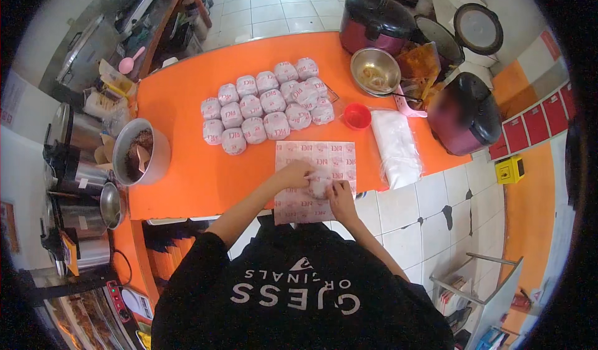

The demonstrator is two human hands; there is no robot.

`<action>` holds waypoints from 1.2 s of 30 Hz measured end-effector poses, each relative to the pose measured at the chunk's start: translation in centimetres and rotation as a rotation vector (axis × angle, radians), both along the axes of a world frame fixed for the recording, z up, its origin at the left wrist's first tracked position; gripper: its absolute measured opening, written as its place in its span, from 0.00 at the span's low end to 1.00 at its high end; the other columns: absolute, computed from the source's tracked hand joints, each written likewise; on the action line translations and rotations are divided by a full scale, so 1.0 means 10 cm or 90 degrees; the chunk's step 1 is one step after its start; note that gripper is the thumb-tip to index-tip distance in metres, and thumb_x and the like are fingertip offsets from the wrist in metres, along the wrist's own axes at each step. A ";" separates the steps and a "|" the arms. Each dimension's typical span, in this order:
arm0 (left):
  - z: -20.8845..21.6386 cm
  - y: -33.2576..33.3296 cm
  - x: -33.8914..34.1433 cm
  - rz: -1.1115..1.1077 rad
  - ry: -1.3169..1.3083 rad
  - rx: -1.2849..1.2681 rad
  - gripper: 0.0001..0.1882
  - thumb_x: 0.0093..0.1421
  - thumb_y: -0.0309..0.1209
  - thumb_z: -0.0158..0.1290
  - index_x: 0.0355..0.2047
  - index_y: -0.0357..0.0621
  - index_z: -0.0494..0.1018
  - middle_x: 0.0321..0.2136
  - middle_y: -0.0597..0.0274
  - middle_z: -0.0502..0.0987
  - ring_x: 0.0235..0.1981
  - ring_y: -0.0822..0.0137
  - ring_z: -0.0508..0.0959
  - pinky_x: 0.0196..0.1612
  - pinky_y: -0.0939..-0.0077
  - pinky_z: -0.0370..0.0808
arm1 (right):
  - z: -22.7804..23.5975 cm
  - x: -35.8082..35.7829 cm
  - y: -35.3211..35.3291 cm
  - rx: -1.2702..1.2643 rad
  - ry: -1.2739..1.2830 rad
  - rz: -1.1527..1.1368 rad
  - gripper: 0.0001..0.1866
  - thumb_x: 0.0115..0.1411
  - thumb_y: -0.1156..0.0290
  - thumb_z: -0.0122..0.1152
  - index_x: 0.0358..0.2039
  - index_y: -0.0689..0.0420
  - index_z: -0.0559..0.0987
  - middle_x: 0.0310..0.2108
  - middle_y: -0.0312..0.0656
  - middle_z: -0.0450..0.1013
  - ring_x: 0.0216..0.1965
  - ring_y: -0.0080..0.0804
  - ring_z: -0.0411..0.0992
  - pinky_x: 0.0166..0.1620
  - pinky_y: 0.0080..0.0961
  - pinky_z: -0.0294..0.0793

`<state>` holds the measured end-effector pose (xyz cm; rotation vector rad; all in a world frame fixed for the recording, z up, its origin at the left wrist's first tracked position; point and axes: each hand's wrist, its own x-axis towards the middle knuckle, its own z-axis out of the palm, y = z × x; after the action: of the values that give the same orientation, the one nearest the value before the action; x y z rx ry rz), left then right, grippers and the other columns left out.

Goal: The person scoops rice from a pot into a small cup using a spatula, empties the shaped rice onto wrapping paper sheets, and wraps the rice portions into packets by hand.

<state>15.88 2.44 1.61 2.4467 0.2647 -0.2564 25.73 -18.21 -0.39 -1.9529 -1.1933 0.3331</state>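
My left hand [296, 174] and my right hand [342, 202] are closed on the two sides of a round, paper-wrapped bundle [319, 186]. The bundle's white paper with red print is gathered between my fingers; what lies inside is hidden. Beneath it, printed wrapping sheets [288, 211] lie at the near edge of the orange table, part of them hanging past that edge. Beyond my hands stand rows of similar finished bundles [251, 106], several of them pressed close together.
A red bowl [357, 117] and a pack of white plastic bags [396, 149] lie to the right. Behind them are a metal bowl [375, 71] and maroon rice cookers [376, 21], [465, 114]. A deep metal pot [142, 152] with dark food stands at the orange table's [180, 185] left edge.
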 end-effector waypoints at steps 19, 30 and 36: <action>1.38 -0.03 -0.23 0.109 -0.748 0.321 0.22 0.46 0.24 0.60 0.45 0.45 0.75 0.35 0.60 0.73 0.43 0.57 0.72 0.46 0.65 0.69 | 1.47 0.29 0.59 0.126 0.961 0.159 0.32 0.54 0.54 0.63 0.54 0.58 0.66 0.48 0.43 0.70 0.48 0.36 0.70 0.51 0.36 0.70; 1.01 -0.40 -0.34 0.521 -0.606 -0.157 0.27 0.54 0.17 0.44 0.57 0.34 0.62 0.47 0.47 0.69 0.51 0.52 0.68 0.56 0.64 0.63 | 1.34 -0.31 1.37 0.180 1.010 0.021 0.17 0.61 0.59 0.56 0.48 0.52 0.70 0.41 0.35 0.73 0.43 0.28 0.72 0.46 0.28 0.71; 0.53 -0.42 -0.30 0.510 -0.619 -0.636 0.27 0.61 0.24 0.45 0.61 0.35 0.55 0.60 0.44 0.59 0.62 0.52 0.60 0.62 0.67 0.59 | 0.73 0.19 2.32 0.026 0.439 0.026 0.23 0.59 0.57 0.58 0.47 0.60 0.69 0.39 0.42 0.72 0.40 0.35 0.73 0.41 0.31 0.72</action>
<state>12.85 -1.72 6.94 1.1210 0.4829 0.9065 27.67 5.00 6.89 -1.5735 -0.7719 0.9079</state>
